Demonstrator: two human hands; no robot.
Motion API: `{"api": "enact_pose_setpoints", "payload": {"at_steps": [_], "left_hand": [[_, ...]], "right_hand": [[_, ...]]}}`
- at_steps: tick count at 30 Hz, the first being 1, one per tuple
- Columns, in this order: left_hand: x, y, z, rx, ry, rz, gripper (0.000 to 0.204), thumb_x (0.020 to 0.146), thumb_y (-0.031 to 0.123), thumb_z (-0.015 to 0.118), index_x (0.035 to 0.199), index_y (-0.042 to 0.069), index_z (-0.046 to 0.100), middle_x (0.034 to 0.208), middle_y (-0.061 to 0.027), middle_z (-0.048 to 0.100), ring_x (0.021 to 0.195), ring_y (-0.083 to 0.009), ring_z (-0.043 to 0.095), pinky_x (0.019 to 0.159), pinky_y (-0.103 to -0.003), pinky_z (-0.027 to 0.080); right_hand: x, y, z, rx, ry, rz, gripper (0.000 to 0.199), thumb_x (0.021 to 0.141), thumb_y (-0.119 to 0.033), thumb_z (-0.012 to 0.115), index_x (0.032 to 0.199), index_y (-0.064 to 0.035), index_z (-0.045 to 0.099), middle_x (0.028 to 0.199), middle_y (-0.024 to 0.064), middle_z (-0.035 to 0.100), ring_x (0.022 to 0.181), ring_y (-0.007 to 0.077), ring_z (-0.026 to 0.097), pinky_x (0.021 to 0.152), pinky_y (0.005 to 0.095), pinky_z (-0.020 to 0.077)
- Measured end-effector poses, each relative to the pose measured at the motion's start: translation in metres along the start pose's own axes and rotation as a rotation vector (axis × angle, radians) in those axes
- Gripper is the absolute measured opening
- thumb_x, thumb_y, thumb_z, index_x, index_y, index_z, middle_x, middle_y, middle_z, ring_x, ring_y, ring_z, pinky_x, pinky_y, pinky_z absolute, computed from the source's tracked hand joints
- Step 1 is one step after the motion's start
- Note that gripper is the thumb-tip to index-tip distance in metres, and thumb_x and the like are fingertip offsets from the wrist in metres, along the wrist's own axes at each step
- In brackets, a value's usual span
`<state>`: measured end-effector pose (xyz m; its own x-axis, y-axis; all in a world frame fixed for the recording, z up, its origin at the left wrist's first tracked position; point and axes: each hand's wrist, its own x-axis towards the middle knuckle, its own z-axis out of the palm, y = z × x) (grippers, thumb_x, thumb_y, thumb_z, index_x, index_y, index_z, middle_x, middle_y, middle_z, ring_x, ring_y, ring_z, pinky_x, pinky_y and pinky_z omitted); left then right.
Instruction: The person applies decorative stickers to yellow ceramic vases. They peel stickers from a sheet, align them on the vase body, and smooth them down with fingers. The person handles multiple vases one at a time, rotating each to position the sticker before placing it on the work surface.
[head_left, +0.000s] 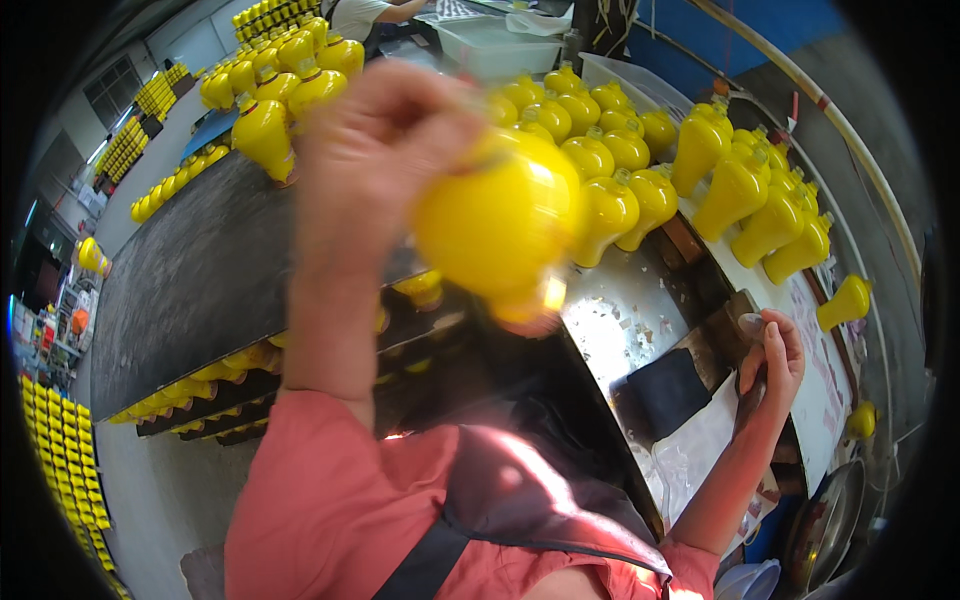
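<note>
- gripping the narrow neck end of one glossy yellow vase (500,215): the left hand (395,140), fingers closed in a pinch; exact fingertip placement was lost to blur.
- position: the vase was held aloft between the dark board (220,260) at left and the metal worktop (620,320) at right, neck far, foot near.
- handling, as judged: probably stiff-walled, slick, moderately heavy and easily chipped; the neck offered the surest hold, with a palm under the foot for support.
- right hand (775,355): thumb and fingers seemed to pinch a small translucent piece (750,324), kind unclear.
- beside the right hand: a black block (668,393) lay to the left, a whitish sheet (695,450) nearer.
- further stock: similar yellow vases (607,215) stood clustered beyond, far and right.
</note>
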<state>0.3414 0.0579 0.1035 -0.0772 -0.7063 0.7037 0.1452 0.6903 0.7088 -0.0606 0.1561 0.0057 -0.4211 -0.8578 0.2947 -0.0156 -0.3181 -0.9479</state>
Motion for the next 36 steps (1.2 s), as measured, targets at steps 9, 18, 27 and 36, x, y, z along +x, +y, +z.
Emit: {"api": "enact_pose_setpoints", "payload": {"at_steps": [9,18,27,36], "left_hand": [[0.014,0.063,-0.214,1.086,0.537,-0.087,0.015,0.089,0.019,0.08,0.092,0.006,0.072,0.082,0.0013,0.071,0.076,-0.0075,0.066,0.07,-0.024,0.05],[0.026,0.032,-0.352,1.761,0.721,-0.322,0.031,0.089,0.045,0.072,0.096,0.015,0.074,0.088,-0.0031,0.075,0.084,-0.0231,0.072,0.072,-0.038,0.052],[0.028,-0.043,-0.463,1.744,0.728,-0.197,0.031,0.092,0.044,0.071,0.098,0.014,0.073,0.093,-0.0072,0.076,0.088,-0.0287,0.072,0.075,-0.04,0.053],[0.051,-0.054,-0.507,2.028,0.465,-0.383,0.058,0.095,0.054,0.062,0.144,0.023,0.059,0.133,-0.0171,0.068,0.119,-0.0367,0.065,0.101,-0.046,0.05]], "right_hand": [[0.049,0.024,-0.01,-0.046,0.039,0.183,0.026,0.102,-0.023,0.064,0.119,-0.0039,0.067,0.058,-0.0019,0.053,0.038,0.0053,0.038,0.039,0.0207,0.0278],[0.075,0.033,-0.036,-0.153,0.122,0.238,0.029,0.102,-0.024,0.064,0.124,-0.0049,0.064,0.077,0.0041,0.067,0.038,0.0067,0.042,0.037,0.0208,0.0292],[0.064,0.035,-0.048,-0.241,0.108,0.342,0.026,0.101,-0.021,0.063,0.121,-0.0048,0.065,0.088,0.006,0.07,0.041,0.007,0.047,0.037,0.0209,0.0328],[0.046,0.038,-0.041,-0.196,0.037,0.357,0.031,0.1,-0.024,0.064,0.122,-0.0011,0.066,0.097,0.012,0.075,0.042,0.0043,0.046,0.039,0.0183,0.0338]]}}
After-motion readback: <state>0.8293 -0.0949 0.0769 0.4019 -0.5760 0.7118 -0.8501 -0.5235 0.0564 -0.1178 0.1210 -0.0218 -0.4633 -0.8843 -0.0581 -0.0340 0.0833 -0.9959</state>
